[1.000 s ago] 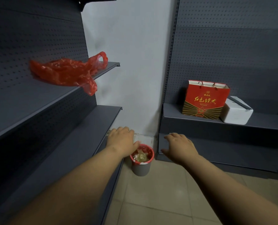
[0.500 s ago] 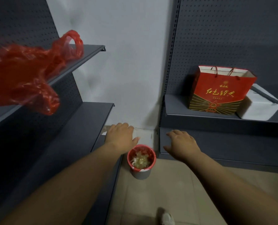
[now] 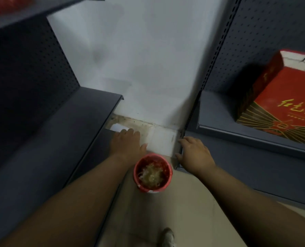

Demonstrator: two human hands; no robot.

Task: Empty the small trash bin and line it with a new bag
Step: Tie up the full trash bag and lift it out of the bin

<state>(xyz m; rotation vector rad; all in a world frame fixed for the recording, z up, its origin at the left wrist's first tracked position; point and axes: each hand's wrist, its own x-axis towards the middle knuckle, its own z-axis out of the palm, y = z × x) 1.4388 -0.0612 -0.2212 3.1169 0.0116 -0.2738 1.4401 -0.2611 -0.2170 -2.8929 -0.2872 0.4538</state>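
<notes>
Head view blurs the trash filling the red-lined bin point(image 3: 152, 172), a gift bag point(image 3: 283, 97) is cut off, and both hands point(image 3: 125, 144) point(image 3: 195, 154) hover empty, fingers loosely spread.

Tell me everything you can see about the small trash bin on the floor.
The bin is small and round, standing upright on the pale tiled floor in the corner between two dark shelf units. A red plastic liner is folded over its rim and hides most of the wall. Inside lies crumpled yellowish, clear-looking waste, filling it partly. The left hand and right hand hover open on either side; neither clearly touches it.
</notes>
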